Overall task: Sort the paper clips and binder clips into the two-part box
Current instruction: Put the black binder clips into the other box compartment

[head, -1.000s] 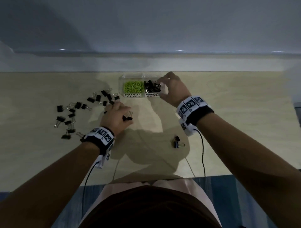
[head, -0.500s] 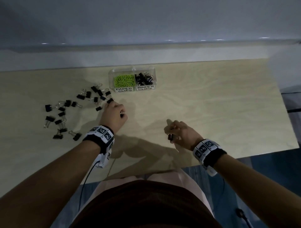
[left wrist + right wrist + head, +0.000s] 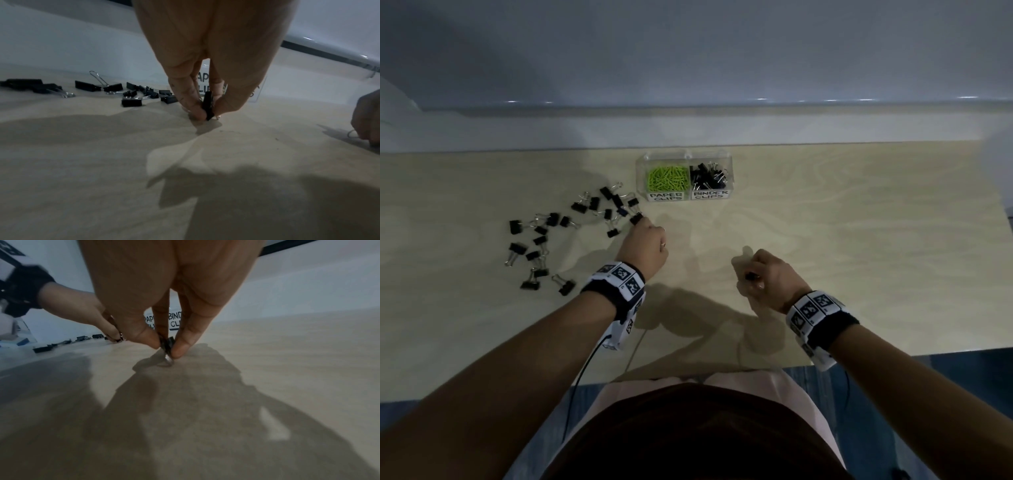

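A clear two-part box [image 3: 685, 157] stands at the table's far middle, green paper clips [image 3: 667, 178] in its left half and black binder clips [image 3: 709, 178] in its right half. Several loose binder clips [image 3: 541, 246] lie scattered to its left. My left hand [image 3: 650, 233] pinches one black binder clip [image 3: 207, 105] between thumb and fingers, down on the table at the scatter's right edge. My right hand [image 3: 753, 277] pinches another black binder clip [image 3: 167, 344] at the table surface, nearer the front edge.
The wooden table [image 3: 859, 240] ends in a front edge close to my body. A pale wall runs behind the box. Cables hang from both wrist bands.
My right hand left the box's binder-clip half, came back toward the front edge and took hold of the lone clip there. My left hand pinched a clip at the scatter's edge.
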Demonstrator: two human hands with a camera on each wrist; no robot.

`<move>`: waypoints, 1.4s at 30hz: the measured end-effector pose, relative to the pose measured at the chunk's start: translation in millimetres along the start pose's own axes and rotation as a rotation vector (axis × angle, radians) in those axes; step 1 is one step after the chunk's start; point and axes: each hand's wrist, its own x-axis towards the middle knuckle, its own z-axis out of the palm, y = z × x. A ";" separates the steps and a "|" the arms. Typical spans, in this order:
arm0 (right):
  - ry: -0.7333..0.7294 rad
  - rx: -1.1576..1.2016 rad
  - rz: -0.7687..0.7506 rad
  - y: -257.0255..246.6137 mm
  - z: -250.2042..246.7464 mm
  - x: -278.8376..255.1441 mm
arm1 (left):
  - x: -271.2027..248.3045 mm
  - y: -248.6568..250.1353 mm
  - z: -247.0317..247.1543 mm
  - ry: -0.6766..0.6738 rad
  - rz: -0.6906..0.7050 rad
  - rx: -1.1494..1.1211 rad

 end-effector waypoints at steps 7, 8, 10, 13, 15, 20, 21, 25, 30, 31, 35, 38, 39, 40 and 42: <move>0.031 -0.029 -0.009 0.9 -5.4 22.1 | 5.2 21.0 -10.9 0.024 0.111 -0.005; 0.081 -0.005 -0.026 -2.1 -10.1 27.5 | 8.2 30.6 -16.6 0.059 0.134 -0.033; 0.216 0.041 -0.074 -12.6 -25.0 43.7 | 20.8 51.2 -29.6 0.128 0.173 -0.098; 0.391 0.103 -0.112 -33.3 -55.7 78.0 | 50.7 74.2 -46.8 0.192 0.183 -0.167; 0.467 0.120 -0.121 -47.1 -73.3 101.8 | 68.3 80.7 -55.8 0.185 0.162 -0.168; 0.435 0.101 -0.018 -67.1 -85.0 142.6 | 69.5 67.8 -66.0 0.196 0.154 -0.327; 0.440 0.085 -0.014 -69.4 -82.1 144.3 | 62.1 59.4 -67.7 0.212 0.162 -0.350; 0.412 0.025 -0.118 -90.0 -51.3 133.5 | 16.7 -5.4 -67.8 0.357 0.156 -0.375; -0.026 -0.020 -0.343 -154.3 19.5 115.6 | -61.3 -132.6 -61.6 0.344 -0.129 -0.222; -0.104 -0.047 -0.385 -170.4 34.1 113.0 | -75.5 -152.1 -64.0 0.333 -0.165 -0.192; -0.251 -0.112 -0.444 -229.8 82.8 107.1 | -107.2 -191.7 -61.1 0.319 -0.098 -0.073; -0.222 -0.130 -0.407 -256.5 105.6 110.2 | -107.0 -206.0 -42.4 0.267 -0.134 -0.119; -0.223 -0.144 -0.386 -260.2 110.8 112.4 | -105.3 -207.5 -36.1 0.265 -0.148 -0.135; -0.216 -0.158 -0.380 -262.8 113.8 114.5 | -103.6 -206.6 -31.5 0.262 -0.149 -0.151; -0.198 -0.177 -0.380 -263.1 116.4 116.9 | -101.3 -201.5 -26.9 0.286 -0.125 -0.176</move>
